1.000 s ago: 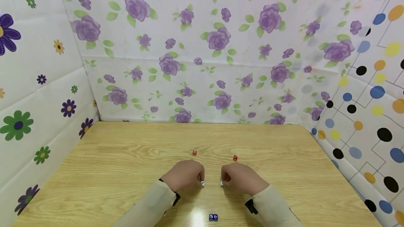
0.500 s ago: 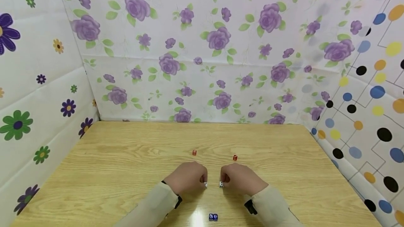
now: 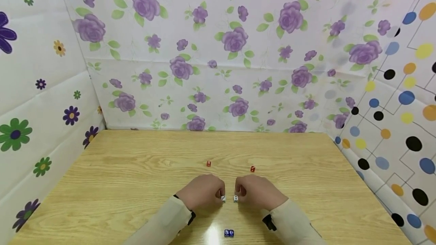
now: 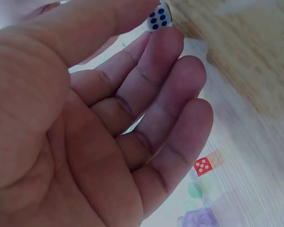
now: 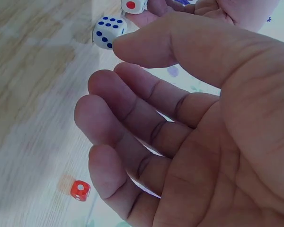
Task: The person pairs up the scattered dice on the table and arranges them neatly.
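Observation:
Near the table's middle, my left hand point(image 3: 204, 190) pinches a white die point(image 3: 223, 199) at its fingertips. In the left wrist view that die point(image 4: 159, 19) shows blue pips, held between thumb and a fingertip. Just to the right, my right hand point(image 3: 260, 191) holds a second white die point(image 3: 235, 199) at its thumb tip. The right wrist view has this die point(image 5: 109, 32) against the thumb, with the far contact hidden. A small gap separates the two white dice. The other fingers of both hands are loosely curled.
Beyond the hands lie two red dice, a left one point(image 3: 209, 163) and a right one point(image 3: 253, 169). Two blue dice point(image 3: 229, 233) sit side by side near the front of the wooden table point(image 3: 136, 154). Patterned cloth walls point(image 3: 190, 86) enclose the back and sides.
Both hands have drawn closer together, the left moving right and the right slightly left, each with its white die. The gap between the white dice has narrowed. Red and blue dice stay put.

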`<state>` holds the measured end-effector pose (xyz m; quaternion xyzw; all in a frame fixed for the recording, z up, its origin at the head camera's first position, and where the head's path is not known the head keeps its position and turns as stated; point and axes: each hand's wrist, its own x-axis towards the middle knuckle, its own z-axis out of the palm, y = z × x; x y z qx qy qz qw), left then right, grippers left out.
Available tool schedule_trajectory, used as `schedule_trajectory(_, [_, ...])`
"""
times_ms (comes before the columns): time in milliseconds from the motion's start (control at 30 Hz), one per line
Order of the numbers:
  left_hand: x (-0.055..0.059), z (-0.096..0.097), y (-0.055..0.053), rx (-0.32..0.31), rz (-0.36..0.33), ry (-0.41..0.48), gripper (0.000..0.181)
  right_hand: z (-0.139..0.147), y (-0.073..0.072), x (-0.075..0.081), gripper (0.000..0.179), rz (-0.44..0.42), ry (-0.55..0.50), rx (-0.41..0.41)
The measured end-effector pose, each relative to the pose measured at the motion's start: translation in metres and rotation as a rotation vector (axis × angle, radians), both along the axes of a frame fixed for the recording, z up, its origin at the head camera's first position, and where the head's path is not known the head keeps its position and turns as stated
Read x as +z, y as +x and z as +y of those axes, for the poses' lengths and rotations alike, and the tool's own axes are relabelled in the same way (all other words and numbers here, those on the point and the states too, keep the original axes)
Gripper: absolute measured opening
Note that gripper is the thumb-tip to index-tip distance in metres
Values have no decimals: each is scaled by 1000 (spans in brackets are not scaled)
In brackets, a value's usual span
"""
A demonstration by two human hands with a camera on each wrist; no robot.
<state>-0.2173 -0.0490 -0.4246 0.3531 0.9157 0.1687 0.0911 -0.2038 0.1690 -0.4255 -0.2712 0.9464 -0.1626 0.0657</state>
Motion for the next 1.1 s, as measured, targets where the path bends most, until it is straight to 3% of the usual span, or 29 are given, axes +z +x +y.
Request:
schedule_trajectory(567, [-2,1,1,-6,44,-8,7,-7,-1,-7,13,12,-2,19])
schedule_trajectory(900, [-3,5,2,-35,113,-16,6,-12,1,-6,13,32,-21,43])
schedule_trajectory(1100, [-3,4,2,-31,86,-8,4,-10,3,-6,14,11,-18,32])
